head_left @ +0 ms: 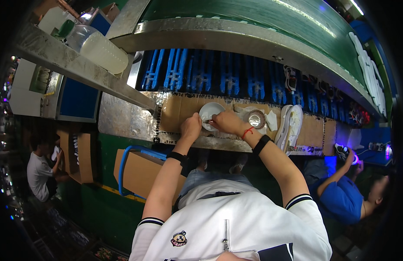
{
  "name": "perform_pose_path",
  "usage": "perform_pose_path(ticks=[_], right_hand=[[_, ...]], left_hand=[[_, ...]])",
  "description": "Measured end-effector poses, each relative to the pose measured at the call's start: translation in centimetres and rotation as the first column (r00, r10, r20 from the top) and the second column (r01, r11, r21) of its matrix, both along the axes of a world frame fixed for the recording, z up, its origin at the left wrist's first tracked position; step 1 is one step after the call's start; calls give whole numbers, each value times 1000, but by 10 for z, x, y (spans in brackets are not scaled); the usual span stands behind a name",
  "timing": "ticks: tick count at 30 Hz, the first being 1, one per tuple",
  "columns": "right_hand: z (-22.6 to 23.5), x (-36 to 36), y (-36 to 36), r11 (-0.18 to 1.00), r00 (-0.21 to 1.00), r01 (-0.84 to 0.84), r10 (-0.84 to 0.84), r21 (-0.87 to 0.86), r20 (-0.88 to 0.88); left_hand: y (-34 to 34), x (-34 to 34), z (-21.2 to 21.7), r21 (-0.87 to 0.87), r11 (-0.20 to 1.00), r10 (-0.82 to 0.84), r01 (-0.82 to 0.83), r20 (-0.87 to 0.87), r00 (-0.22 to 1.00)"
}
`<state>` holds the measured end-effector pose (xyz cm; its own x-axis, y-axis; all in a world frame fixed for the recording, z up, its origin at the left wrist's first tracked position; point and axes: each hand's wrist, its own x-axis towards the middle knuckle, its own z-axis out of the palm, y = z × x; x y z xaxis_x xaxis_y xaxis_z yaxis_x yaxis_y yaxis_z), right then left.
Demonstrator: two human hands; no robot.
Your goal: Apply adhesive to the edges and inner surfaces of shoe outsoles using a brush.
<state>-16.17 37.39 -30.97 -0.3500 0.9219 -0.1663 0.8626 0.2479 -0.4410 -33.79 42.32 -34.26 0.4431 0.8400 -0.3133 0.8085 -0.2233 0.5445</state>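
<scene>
A shallow white bowl (213, 108) with whitish contents sits on the cardboard-covered bench before me. My left hand (191, 127) is closed at the bowl's left rim, with thumb and fingers against it. Over the bowl's right side, my right hand (228, 122) is closed in a pinch. A small, thin dark piece shows at its fingertips, pointing into the bowl; its kind cannot be made out. Right of that hand stands a round, clear container (256, 118) beside crumpled white paper (271, 120). Farther right lie white shoe soles (293, 126), side by side.
Blue racks (201, 71) line the space behind the bench, under a green conveyor (253, 13). A metal beam (86, 65) crosses at left, near a large bottle of pale liquid (99, 50). Other people sit at far left (39, 174) and right (340, 191).
</scene>
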Motion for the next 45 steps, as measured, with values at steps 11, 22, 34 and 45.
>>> perform_pose_path(ticks=[11,22,34,45], right_hand=[[-15,-18,-2,780,773,626,-624,-15,-114],[-5,-10,-2,996,995,86,-87,4,45],[-17,-13,2,995,990,94,-97,40,106],[-16,-6,6,857,857,516,-515,13,-9]], left_hand=[[6,1,-1,57,994,-92,93,-10,996],[9,4,-3,73,991,-114,116,-28,993],[14,5,-11,146,980,-129,134,-45,991],[15,12,-8,165,969,-159,186,-166,973]])
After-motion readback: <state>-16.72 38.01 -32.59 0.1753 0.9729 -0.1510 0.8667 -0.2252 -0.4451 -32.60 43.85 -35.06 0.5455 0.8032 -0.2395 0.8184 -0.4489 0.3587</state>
